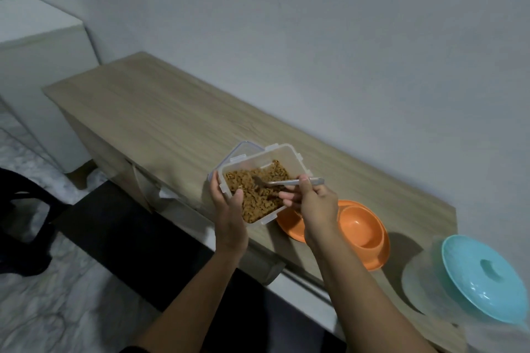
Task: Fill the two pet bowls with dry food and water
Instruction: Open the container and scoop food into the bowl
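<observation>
Wooden counter point(160, 112): orange double bowl point(361, 226), lidded clear jug point(470, 281).

Wooden counter point(160, 112) against grey wall point(315, 23); white cabinet point(43, 71) left; black chair point(23, 226).

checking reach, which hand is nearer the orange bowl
Right. The right hand, holding the spoon, hangs just over the orange bowl. The left hand grips the far side of the food box, away from the bowl.

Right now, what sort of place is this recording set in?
Probably a room in a home: a wood-grain cabinet top against a plain wall, marble-patterned floor, and an orange double pet bowl beside a tub of dry pet food.
</observation>
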{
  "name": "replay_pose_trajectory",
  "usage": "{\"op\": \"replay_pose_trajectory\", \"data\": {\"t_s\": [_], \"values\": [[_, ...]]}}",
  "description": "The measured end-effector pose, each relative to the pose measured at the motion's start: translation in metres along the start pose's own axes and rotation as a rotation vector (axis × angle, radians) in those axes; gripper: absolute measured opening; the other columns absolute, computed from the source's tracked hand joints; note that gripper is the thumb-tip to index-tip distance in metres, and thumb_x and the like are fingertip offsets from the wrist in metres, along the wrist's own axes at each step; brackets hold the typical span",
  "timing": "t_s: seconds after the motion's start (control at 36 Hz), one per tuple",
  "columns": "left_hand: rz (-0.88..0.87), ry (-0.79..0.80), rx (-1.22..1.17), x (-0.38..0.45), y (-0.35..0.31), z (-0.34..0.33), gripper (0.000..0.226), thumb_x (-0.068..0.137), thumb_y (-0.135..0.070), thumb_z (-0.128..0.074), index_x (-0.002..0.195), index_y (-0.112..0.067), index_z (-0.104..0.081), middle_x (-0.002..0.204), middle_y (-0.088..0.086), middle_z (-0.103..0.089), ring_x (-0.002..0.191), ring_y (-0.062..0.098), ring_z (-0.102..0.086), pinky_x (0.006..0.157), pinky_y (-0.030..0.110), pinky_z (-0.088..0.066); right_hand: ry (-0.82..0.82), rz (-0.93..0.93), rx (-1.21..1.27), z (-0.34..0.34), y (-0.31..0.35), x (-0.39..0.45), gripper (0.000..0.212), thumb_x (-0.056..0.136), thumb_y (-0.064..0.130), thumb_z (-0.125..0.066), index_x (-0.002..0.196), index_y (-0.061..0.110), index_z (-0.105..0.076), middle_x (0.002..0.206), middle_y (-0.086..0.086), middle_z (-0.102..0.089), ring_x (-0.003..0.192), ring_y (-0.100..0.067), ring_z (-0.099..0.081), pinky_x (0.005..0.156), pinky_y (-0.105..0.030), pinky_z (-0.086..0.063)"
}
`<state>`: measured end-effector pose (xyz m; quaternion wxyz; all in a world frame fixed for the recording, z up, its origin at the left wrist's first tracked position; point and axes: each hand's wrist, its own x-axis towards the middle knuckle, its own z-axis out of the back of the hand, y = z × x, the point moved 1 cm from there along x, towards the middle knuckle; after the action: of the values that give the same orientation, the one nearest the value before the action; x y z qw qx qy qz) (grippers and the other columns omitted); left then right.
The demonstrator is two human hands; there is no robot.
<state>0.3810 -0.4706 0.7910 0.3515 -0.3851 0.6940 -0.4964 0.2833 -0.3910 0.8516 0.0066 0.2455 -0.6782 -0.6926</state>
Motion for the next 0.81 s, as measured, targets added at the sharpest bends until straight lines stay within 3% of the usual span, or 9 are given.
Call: {"op": "replay_pose_trajectory", "data": {"t_s": [0.14, 0.39, 0.64, 0.81], "values": [[-0.017, -0.009, 0.005, -0.001, 0.0, 0.008, 0.079, 0.077, -0.044, -0.048, 0.149, -0.035, -0.017, 0.137, 0.008, -0.04, 0.113, 0.015, -0.055, 0.083, 0.038, -0.057, -0.013, -0.079, -0.001, -0.001, 0.0, 0.002, 0.019, 0.098, 0.018, -0.051, 0.094, 0.002, -0.062, 0.071, -0.012, -0.07, 0.055, -0.014, -0.069, 0.05, -0.02, -0.056], [0.027, -0.049, -0.028, 0.002, -0.003, 0.009, 0.069, 0.084, -0.033, -0.044, 0.147, -0.04, -0.019, 0.142, 0.01, -0.041, 0.122, 0.025, -0.053, 0.098, 0.053, -0.049, -0.101, -0.137, 0.183, 0.006, 0.006, 0.003, 0.017, 0.1, 0.011, -0.047, 0.086, 0.006, -0.056, 0.073, -0.015, -0.067, 0.046, -0.011, -0.068, 0.046, -0.02, -0.056], [0.053, -0.061, -0.056, 0.008, 0.007, 0.006, 0.069, 0.084, -0.028, -0.043, 0.148, -0.039, -0.019, 0.14, 0.011, -0.041, 0.121, 0.025, -0.054, 0.094, 0.047, -0.053, -0.182, -0.083, 0.269, 0.022, 0.014, 0.009, 0.018, 0.1, 0.01, -0.046, 0.085, 0.005, -0.054, 0.07, -0.016, -0.066, 0.046, -0.012, -0.068, 0.052, -0.024, -0.058], [0.074, -0.089, -0.051, 0.015, 0.011, 0.005, 0.066, 0.085, -0.03, -0.044, 0.146, -0.042, -0.021, 0.14, 0.011, -0.042, 0.12, 0.026, -0.054, 0.094, 0.047, -0.053, -0.272, -0.05, 0.315, 0.04, 0.024, 0.014, 0.018, 0.1, 0.011, -0.047, 0.084, 0.006, -0.054, 0.071, -0.014, -0.066, 0.057, -0.017, -0.069, 0.055, -0.023, -0.058]]}}
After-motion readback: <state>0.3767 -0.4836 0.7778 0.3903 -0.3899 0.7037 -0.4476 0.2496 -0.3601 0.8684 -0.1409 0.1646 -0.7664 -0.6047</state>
